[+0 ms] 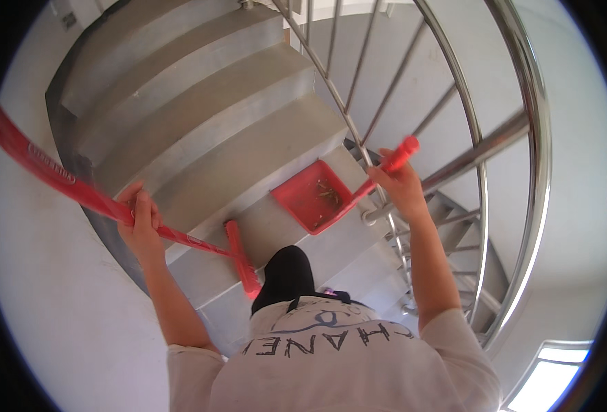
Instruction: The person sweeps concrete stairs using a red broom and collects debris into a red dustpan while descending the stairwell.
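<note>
My left hand [141,219] grips the red handle of a broom [180,237], which slants from the upper left down towards my knee. Its narrow red broom head [240,260] rests on a stair tread. In my right hand [400,183] is the handle of a red long-handled dustpan [303,198]. The pan sits on the same step, close to the riser behind it. Bits of dry debris [328,193] lie inside, mostly towards its right side. The broom head and the pan are apart, with a stretch of tread between them.
Grey curved stairs [221,92] rise ahead of me. A stainless steel railing [537,129] with thin balusters [365,56] runs along the right. Beyond it, a lower flight [457,232] descends. A white wall [51,268] with a dark skirting band [102,226] borders the left.
</note>
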Available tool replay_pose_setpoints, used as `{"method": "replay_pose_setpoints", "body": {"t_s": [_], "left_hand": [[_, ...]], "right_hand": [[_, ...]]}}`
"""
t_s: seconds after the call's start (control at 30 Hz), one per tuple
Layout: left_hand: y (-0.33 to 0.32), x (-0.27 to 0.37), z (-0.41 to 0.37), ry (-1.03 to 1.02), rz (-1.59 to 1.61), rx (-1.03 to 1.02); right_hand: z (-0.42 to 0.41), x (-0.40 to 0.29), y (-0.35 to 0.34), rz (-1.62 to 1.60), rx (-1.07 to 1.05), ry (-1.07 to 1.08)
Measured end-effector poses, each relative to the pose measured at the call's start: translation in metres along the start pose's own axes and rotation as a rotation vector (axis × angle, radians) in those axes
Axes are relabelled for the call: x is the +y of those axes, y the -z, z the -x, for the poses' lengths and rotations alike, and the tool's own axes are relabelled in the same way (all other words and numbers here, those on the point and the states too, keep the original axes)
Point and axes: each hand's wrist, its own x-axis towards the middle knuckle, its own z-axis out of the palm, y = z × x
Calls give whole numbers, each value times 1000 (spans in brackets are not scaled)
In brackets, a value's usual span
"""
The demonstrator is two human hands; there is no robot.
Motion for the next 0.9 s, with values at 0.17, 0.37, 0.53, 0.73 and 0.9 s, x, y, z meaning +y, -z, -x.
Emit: {"method": "replay_pose_setpoints", "body": {"t_s": [0.17,0.37,0.53,0.73,0.9], "left_hand": [[-15,11,55,-103,-36,80],[-14,10,103,-134,-1,154],[-20,15,129,-196,-83,118],[-26,14,146,-176,-83,93],[-31,11,155,-193,-81,57]], "right_hand": [[8,5,14,164,-105,-79],[65,39,66,164,-124,-9],[138,84,96,149,66,110],[224,136,127,-12,199,-76],[265,164,135,-396,259,-384]]}}
